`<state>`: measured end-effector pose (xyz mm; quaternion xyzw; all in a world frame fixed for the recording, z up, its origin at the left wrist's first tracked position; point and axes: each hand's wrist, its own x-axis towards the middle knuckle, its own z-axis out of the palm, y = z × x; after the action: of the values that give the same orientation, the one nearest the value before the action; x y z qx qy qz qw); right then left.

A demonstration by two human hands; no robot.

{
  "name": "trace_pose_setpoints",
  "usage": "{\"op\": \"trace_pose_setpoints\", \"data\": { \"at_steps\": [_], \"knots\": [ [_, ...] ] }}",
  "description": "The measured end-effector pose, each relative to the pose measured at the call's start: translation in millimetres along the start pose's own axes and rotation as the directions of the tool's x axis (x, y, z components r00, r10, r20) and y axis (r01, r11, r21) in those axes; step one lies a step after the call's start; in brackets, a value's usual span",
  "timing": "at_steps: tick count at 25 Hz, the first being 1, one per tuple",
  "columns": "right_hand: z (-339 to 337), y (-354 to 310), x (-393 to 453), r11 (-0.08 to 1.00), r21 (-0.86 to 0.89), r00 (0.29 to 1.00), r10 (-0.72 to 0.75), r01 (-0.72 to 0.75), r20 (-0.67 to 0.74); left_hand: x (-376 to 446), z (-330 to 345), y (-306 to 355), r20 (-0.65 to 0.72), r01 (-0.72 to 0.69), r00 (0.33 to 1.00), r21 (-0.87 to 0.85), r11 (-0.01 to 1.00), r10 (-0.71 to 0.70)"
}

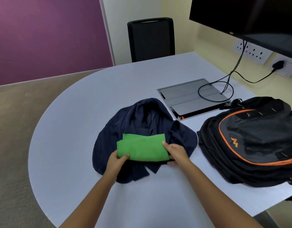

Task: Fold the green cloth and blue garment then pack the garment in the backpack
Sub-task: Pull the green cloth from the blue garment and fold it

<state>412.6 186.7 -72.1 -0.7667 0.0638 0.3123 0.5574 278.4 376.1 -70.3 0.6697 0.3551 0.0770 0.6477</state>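
A: Green cloth (142, 149)?
B: Folded, atop crumpled blue garment (142, 122) at table (73, 112) centre. Pinched at left end by left hand (116, 162), gripped at right end by right hand (175, 153).
A: Backpack (250, 142)?
B: Black, orange-trimmed, flat near right edge, just beside garment.
A: Other items?
B: Cable box (191, 97) toward far edge, monitor (245, 18) above it.

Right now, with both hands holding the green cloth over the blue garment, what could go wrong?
1. The green cloth has uneven edges at its far left corner, so the fold may come loose.
2. The blue garment lies crumpled under it, and lifting the cloth may drag it.
3. The backpack looks closed, so packing may stall.
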Motion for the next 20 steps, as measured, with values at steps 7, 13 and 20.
{"op": "trace_pose_setpoints", "data": {
  "at_steps": [7,13,20],
  "knots": [
    [-8,38,-4,0.993,-0.037,0.993,-0.115,0.114,-0.018,-3,-19,-32,-0.002,-0.113,0.993,0.245,0.963,0.118],
    [-15,48,-9,0.98,0.131,0.988,-0.152,0.153,-0.02,2,-18,-11,0.028,-0.312,0.948,0.276,0.909,0.317],
    [-11,39,-4,0.965,0.229,0.991,-0.111,0.127,-0.078,22,-1,7,-0.091,-0.222,0.963,0.266,0.938,0.253]
  ]
}}
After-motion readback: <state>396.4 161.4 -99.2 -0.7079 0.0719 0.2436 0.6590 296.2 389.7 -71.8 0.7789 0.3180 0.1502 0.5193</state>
